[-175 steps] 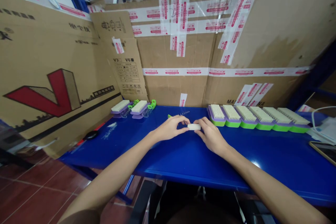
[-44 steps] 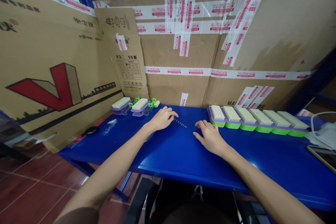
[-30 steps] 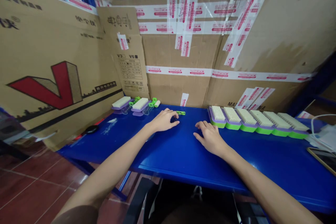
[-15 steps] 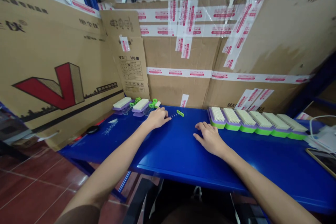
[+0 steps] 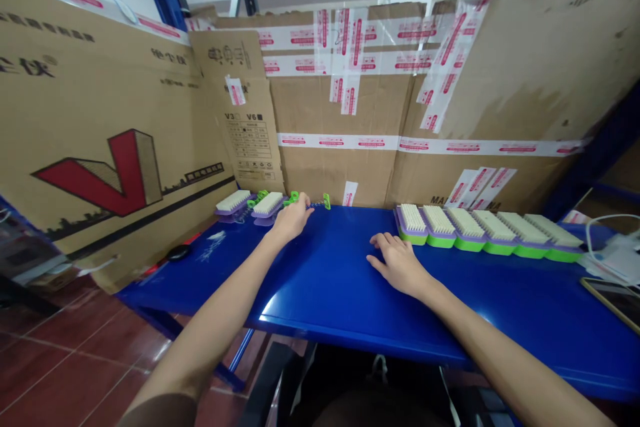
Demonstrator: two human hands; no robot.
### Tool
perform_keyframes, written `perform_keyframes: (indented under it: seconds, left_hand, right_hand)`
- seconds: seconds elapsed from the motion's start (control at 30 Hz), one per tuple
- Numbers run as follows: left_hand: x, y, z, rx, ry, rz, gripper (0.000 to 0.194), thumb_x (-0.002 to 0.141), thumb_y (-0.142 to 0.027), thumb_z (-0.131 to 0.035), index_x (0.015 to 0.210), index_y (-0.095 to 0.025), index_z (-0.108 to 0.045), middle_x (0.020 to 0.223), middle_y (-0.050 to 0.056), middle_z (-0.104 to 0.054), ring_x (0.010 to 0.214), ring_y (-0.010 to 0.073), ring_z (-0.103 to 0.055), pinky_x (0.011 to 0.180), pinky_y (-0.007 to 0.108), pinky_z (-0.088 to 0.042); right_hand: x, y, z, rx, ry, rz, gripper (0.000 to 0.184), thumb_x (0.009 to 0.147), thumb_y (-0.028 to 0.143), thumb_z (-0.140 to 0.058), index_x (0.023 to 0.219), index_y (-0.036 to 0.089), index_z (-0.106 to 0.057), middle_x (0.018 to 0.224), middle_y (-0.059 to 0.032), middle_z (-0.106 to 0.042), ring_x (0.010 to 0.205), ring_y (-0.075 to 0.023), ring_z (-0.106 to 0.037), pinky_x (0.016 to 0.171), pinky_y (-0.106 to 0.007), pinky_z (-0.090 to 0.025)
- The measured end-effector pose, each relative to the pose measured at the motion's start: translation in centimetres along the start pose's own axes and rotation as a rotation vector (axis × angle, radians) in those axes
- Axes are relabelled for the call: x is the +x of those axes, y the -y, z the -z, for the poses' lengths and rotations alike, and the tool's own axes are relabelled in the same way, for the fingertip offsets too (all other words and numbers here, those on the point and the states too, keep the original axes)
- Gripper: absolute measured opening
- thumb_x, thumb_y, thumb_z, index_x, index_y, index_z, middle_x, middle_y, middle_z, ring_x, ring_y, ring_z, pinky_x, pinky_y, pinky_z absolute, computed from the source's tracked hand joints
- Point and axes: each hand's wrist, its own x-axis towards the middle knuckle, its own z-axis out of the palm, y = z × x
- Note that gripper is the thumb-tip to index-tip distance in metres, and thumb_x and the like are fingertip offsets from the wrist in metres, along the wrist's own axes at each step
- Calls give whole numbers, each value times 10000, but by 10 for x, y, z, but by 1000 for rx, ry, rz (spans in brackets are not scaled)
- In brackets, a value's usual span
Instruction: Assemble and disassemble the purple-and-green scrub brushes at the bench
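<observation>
My left hand (image 5: 293, 220) reaches to the back left of the blue table. Its fingers are curled together, and whatever they pinch is hidden. Just right of its fingertips are some thin springs (image 5: 317, 205) and a small green plastic piece (image 5: 327, 201) standing on end. Behind the hand, more green plastic parts (image 5: 292, 197) show in part. To its left sit two purple brush heads with white bristles, one nearer (image 5: 268, 203) and one farther left (image 5: 233, 201). My right hand (image 5: 399, 263) rests on the tabletop, fingers apart and holding nothing, left of a row of brushes.
Several purple-and-green brushes (image 5: 467, 230) line the back right, bristles up. Cardboard panels (image 5: 345, 107) wall the blue table (image 5: 330, 293) at the back and left. A phone (image 5: 613, 300) and a white cable (image 5: 590, 233) lie at the right edge; a black object (image 5: 178, 252) lies at left.
My left hand has moved slightly left and back, its fingers drawing together. The green piece has shifted left and back and now stands more upright. The right hand stays put.
</observation>
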Motion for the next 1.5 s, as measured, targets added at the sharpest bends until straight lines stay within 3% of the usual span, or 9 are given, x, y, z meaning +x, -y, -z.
perform_keyframes:
  seconds: [0.23, 0.4, 0.6, 0.77, 1.0, 1.13, 1.27, 1.5]
  left_hand:
    - [5, 24, 12, 83, -152, 178, 262, 1158, -253, -420, 1374, -151, -528, 1358, 243, -749, 1297, 373, -734, 1064, 435, -541]
    - [7, 34, 15, 132, -211, 258, 312, 1143, -249, -374, 1360, -128, -563, 1331, 262, -750, 1317, 397, -716, 1063, 468, -560]
    - [10, 41, 11, 163, -187, 288, 352, 1147, -294, -400, 1391, -118, -582, 1248, 263, -781, 1252, 402, -756, 1012, 468, -577]
    - [12, 46, 6, 191, -132, 282, 272, 1101, -312, -540, 1325, -181, -621, 1252, 217, -800, 1289, 393, -737, 1043, 466, -574]
    - [11, 46, 5, 213, -114, 268, 249, 1104, -347, -592, 1293, -195, -650, 1313, 216, -784, 1342, 404, -690, 1052, 469, -574]
    - [10, 44, 6, 212, -128, 264, 250, 1112, -330, -565, 1305, -200, -656, 1374, 219, -757, 1361, 396, -675, 1014, 449, -589]
    - [9, 41, 10, 209, -142, 280, 268, 1135, -308, -487, 1303, -199, -665, 1295, 220, -775, 1342, 397, -689, 983, 456, -597]
    - [10, 39, 13, 208, -124, 300, 282, 1130, -357, -524, 1315, -196, -662, 1237, 216, -786, 1269, 397, -737, 973, 462, -604]
  right_hand:
    - [-1, -1, 0, -22, 7, 27, 160, 1115, 331, -653, 1241, 237, -625, 1270, -124, -752, 1155, -349, -710, 965, -466, -434]
    - [0, -3, 0, -17, -7, 36, 152, 1111, 336, -660, 1225, 239, -632, 1256, -120, -758, 1130, -341, -714, 950, -452, -422]
    - [1, -4, 0, -34, -10, 31, 154, 1106, 334, -683, 1212, 235, -632, 1244, -113, -757, 1124, -333, -726, 945, -441, -413]
    - [1, -5, -1, -39, -9, 47, 145, 1106, 343, -679, 1200, 239, -638, 1237, -109, -763, 1122, -329, -717, 947, -443, -410]
    - [0, -4, -1, -43, -12, 44, 120, 1106, 328, -686, 1183, 243, -650, 1208, -98, -767, 1119, -326, -718, 958, -450, -423]
    - [1, -5, -2, -35, -9, 56, 126, 1109, 337, -664, 1189, 240, -651, 1219, -104, -766, 1115, -330, -711, 969, -469, -426]
    - [1, -7, -2, -30, -7, 65, 136, 1111, 349, -646, 1193, 241, -651, 1234, -112, -765, 1107, -333, -704, 972, -478, -424]
    - [0, -6, -2, -43, -4, 64, 130, 1115, 349, -655, 1191, 244, -647, 1231, -110, -763, 1109, -332, -708, 967, -466, -419]
